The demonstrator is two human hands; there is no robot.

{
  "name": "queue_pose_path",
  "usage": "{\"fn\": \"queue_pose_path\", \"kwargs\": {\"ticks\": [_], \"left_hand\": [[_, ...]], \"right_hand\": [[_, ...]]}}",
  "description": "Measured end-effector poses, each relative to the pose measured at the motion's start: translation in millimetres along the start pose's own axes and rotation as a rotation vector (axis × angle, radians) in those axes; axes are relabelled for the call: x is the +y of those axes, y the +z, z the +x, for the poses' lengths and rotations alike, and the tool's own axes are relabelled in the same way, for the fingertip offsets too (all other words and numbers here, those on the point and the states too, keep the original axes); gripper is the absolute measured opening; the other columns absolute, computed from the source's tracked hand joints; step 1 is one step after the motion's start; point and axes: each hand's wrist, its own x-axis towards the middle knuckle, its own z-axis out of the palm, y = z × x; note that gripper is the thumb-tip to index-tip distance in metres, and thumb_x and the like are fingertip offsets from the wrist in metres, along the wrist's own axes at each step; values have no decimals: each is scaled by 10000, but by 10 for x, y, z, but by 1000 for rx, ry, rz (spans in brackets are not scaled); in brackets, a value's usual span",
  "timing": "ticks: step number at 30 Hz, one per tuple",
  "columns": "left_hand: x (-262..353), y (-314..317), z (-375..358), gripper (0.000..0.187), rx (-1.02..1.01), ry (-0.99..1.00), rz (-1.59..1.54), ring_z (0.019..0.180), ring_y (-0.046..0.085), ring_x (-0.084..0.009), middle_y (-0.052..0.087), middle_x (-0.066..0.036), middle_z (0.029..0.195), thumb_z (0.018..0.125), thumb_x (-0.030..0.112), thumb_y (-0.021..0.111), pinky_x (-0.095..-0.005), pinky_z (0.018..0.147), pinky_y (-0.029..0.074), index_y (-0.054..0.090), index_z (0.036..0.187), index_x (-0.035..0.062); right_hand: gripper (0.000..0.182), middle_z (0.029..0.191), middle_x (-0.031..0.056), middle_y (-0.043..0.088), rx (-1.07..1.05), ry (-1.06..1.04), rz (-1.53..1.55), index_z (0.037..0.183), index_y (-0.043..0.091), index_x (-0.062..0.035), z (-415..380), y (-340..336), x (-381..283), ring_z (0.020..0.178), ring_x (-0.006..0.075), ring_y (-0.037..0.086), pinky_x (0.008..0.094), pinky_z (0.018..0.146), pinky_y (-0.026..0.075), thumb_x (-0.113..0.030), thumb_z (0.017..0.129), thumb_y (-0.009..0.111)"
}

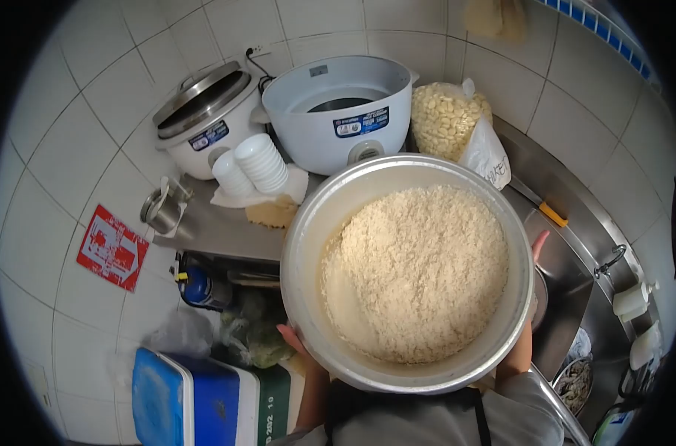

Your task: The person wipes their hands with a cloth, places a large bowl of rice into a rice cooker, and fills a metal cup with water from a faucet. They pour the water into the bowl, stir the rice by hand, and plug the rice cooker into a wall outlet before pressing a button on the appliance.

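Note:
Between my two hands is a large round metal pot [297, 282], held up in front of my body. Pale, wet-looking rice [427, 267] covers most of its bottom. My left hand [293, 342] grips the pot's lower left side, with only some fingers showing past the wall. On the opposite side my right hand [539, 247] supports the pot; its fingertips stick out beyond the rim and the palm is hidden underneath. Behind the pot stands a white rice cooker body [301, 137] with its lid off.
A second rice cooker [204, 123] has its steel lid tilted. Stacked white cups [260, 163] stand on the steel counter [211, 230], near a bag of peeled garlic cloves [449, 119]. The sink [565, 297] lies right, a blue cooler [211, 401] lower left.

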Motion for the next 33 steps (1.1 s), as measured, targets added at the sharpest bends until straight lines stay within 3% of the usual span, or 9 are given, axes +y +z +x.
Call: {"fn": "queue_pose_path", "kwargs": {"ticks": [5, 7, 14, 17, 20, 25, 28, 30, 33], "left_hand": [[47, -56, 248, 728, -110, -27, -358, 1111, 455, -293, 460, -171, 1235, 805, 557, 359, -379, 974, 314, 399, 1239, -26], [217, 164, 403, 635, -119, 16, -166, 1040, 508, -287, 524, -169, 1156, 771, 462, 407, -373, 914, 377, 473, 1172, -26], [1154, 1241, 409, 560, -274, 47, 124, 854, 573, -236, 600, -127, 973, 736, 413, 486, -324, 783, 453, 521, 1093, -17], [1480, 1740, 518, 541, -264, 88, 195, 843, 574, -229, 601, -122, 966, 743, 410, 490, -324, 776, 454, 527, 1081, -10], [1775, 2082, 779, 521, -236, 136, 264, 833, 574, -221, 602, -116, 959, 751, 407, 495, -323, 769, 455, 534, 1070, -3], [2145, 2334, 1551, 489, -162, 133, 338, 815, 575, -209, 605, -107, 948, 763, 403, 502, -323, 758, 457, 544, 1051, 9], [2344, 2151, 2689, 386, -172, 390, 343, 769, 566, -187, 603, -74, 903, 782, 386, 523, -316, 725, 454, 568, 974, 54], [2320, 2314, 3112, 329, -458, 170, 236, 805, 551, -198, 594, -62, 886, 780, 372, 535, -330, 729, 452, 574, 938, 86], [2200, 2419, 3901, 310, -431, 184, 194, 854, 537, -219, 587, -68, 908, 772, 355, 536, -358, 759, 443, 574, 931, 92]], "right_hand": [[724, 1123, 136, 539, -84, 20, 91, 1137, 494, 40, 104, -240, 140, 1028, 223, 504, 293, 887, 381, -590, 788, 425], [714, 1118, 137, 542, -120, 20, 127, 1131, 497, 40, 114, -279, 136, 1019, 221, 508, 293, 880, 386, -582, 785, 435], [682, 1097, 137, 550, -289, 18, 219, 1110, 508, 41, 323, -79, -116, 987, 217, 522, 294, 853, 404, -552, 774, 470], [669, 1088, 138, 553, -355, -101, 166, 1100, 512, 41, 557, 420, -337, 974, 216, 528, 295, 841, 411, -539, 769, 484], [474, 912, 70, 576, -152, -433, -51, 972, 549, 8, 283, 1765, -846, 798, 164, 543, 280, 709, 436, -408, 750, 503], [465, 901, 61, 559, -457, -686, -273, 982, 537, -17, 836, 2501, -1126, 826, 152, 525, 263, 724, 422, -426, 766, 487], [563, 1005, 111, 538, -421, -571, -139, 1058, 504, -10, 1205, 3180, -1200, 924, 199, 505, 282, 811, 398, -496, 781, 443], [599, 1040, 117, 530, -441, -495, -153, 1080, 493, -9, 1482, 3450, -1151, 953, 214, 496, 287, 845, 383, -523, 781, 426], [508, 989, 79, 536, -554, -501, -253, 1024, 511, -62, 2055, 3755, -1097, 930, 208, 501, 307, 822, 401, -503, 776, 460]]}}
